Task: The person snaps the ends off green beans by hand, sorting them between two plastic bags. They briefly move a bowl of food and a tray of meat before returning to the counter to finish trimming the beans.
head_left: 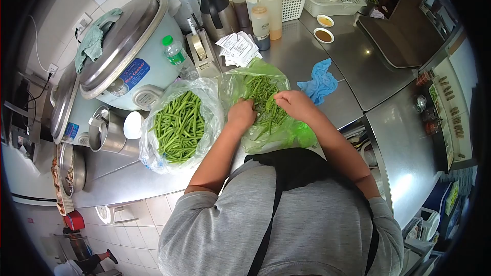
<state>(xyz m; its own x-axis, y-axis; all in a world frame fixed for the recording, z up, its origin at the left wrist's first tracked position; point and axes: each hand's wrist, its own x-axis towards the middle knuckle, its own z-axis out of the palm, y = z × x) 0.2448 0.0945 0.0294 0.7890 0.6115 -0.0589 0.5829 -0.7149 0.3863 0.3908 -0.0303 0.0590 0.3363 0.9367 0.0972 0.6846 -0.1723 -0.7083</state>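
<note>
A green plastic bag (232,84) lies open on the steel counter with thin green stems and bean tips (263,92) inside. My left hand (242,114) reaches into its left side, fingers bent down among the greens; what they hold is hidden. Over the right side of the same bag, my right hand (294,105) is closed in a pinch at the greens, and what is between the fingertips is too small to name. Left of my left forearm, a clear plastic bag (213,107) stands open, full of long green beans (179,127).
Rice cookers (148,25), a steel pot (110,133) and a small bottle (175,53) stand left. Behind are a tape dispenser (202,51), paper slips (238,48), a thermos (219,15) and sauce bottles (261,23). A blue cloth (319,82) and two sauce dishes (324,35) lie right.
</note>
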